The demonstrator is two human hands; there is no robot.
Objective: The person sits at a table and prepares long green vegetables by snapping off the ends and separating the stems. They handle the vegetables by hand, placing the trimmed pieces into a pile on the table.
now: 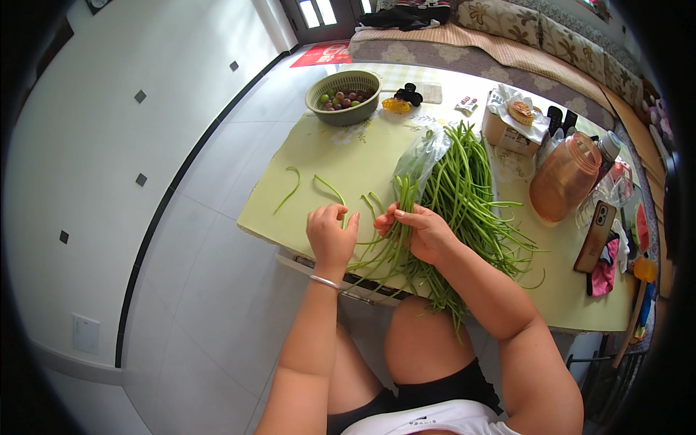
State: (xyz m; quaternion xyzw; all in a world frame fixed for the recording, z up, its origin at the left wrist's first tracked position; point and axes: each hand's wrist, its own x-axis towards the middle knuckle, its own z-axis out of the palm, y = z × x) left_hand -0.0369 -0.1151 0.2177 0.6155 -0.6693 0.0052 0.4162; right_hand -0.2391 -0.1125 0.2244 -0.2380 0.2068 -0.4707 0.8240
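Observation:
A large heap of long, thin green stems (pixel 464 181) lies on the pale yellow table, spilling over its near edge above my thigh. Part of the heap sits in a clear plastic bag (pixel 424 154). My right hand (pixel 426 233) is closed round a small bunch of these stems (pixel 406 194), whose lower ends fan out toward the table edge. To its left, my left hand (pixel 332 235) pinches a single green stem (pixel 330 187) that sticks up past the fingertips. Another loose stem (pixel 291 190) lies curved on the table, farther left.
Toward the far left stands a green colander (pixel 343 94) of round reddish fruit. A box (pixel 511 130) with a round pastry on top, an orange-pink jug (pixel 562 177) and a phone (pixel 596 235) line the right side. A patterned sofa (pixel 500 54) runs behind.

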